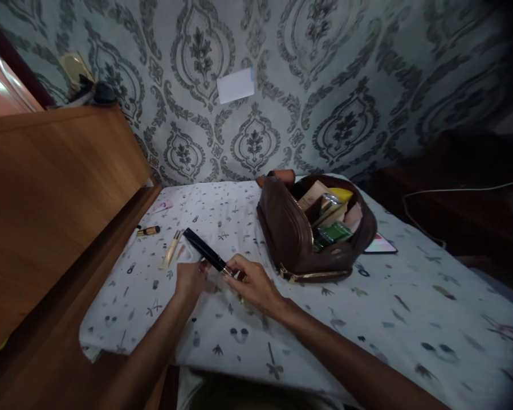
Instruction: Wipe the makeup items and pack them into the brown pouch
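A long black object (206, 249), slim like a closed case or folded tool, is tilted over the patterned cloth. Its near end is pinched between the thumb and fingers of my right hand (252, 283). My left hand (191, 278) is just below and left of it, with the fingers curled behind the object; what they grip is hidden. To the left on the cloth lie a thin cream tube (170, 250) and a short black and gold tube (148, 231). An open brown bag (282, 233), full of packets, stands to the right of my hands.
A white patterned cloth (222, 336) covers the table. Behind the bag's right side, a flat device with a bright screen (381, 245) lies partly hidden. A wooden panel (64, 188) rises at the left, and a white cable (461, 189) runs at the right.
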The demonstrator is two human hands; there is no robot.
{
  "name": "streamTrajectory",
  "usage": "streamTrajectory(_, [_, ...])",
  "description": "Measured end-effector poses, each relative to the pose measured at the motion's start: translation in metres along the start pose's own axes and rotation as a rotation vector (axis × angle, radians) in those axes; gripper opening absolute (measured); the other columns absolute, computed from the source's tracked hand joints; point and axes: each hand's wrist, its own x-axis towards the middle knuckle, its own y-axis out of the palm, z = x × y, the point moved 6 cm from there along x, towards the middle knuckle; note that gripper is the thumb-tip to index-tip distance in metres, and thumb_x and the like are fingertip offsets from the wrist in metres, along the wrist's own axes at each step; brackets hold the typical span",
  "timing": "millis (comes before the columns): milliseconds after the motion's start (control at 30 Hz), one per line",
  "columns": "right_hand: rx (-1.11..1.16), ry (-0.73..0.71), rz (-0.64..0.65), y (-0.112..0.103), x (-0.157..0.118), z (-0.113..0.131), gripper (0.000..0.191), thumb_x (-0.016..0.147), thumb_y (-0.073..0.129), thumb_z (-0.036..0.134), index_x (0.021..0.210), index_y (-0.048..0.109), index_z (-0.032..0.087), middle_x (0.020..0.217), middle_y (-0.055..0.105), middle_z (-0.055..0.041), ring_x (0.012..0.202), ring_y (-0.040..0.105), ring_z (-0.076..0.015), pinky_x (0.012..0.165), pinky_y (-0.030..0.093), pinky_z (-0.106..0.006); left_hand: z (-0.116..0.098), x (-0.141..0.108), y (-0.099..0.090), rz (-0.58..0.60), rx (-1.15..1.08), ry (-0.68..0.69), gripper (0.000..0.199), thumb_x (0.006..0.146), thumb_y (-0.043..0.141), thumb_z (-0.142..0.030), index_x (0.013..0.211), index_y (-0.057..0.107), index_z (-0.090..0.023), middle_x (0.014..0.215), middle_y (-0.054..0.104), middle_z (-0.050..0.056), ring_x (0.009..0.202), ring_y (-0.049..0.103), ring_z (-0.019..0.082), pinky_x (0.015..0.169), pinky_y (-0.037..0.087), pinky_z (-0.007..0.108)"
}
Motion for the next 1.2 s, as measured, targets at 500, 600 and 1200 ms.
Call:
streamTrajectory(500, [0.584, 0.237, -0.086, -0.009, 0.012, -0.017, 0.053, 0.068, 0.080, 0.059, 0.085, 0.045, 0.023, 0.077, 0.070, 0.0017, 0.062, 0.066, -0.0137, 0.049, 0.037, -0.019, -0.024, -0.011, 0.010, 0.516, 1.075, 0.568, 0.037, 0.095, 0.051, -0.044, 0.116, 0.068, -0.019, 0.128, 0.063, 0.014, 0.129, 0.055, 0.029, 0.110, 0.043, 0.048])
streamTrajectory(600, [0.500, 0.164, -0.048, -0.002, 0.009, -0.011, 0.044, 0.074, 0.076, 0.053, 0.083, 0.046, 0.022, 0.070, 0.065, 0.0042, 0.060, 0.062, -0.0121, 0.053, 0.039, -0.020, -0.015, -0.021, 0.026, 0.664, 0.800, 0.359, 0.038, 0.093, 0.056, -0.045, 0.117, 0.068, -0.018, 0.120, 0.069, 0.011, 0.118, 0.062, 0.026, 0.098, 0.052, 0.040])
streamTrajectory(1200, [-0.156, -0.197, -0.278, -0.160, -0.014, 0.139, 0.023, 0.092, 0.063, 0.038, 0.105, 0.064, 0.018, 0.086, 0.063, -0.0013, 0.071, 0.058, -0.0127, 0.064, 0.049, -0.025, -0.048, -0.078, 0.151, 1.034, 1.050, 0.795, 0.014, 0.099, 0.053, -0.033, 0.102, 0.063, -0.022, 0.090, 0.065, 0.000, 0.083, 0.061, 0.015, 0.074, 0.048, 0.024])
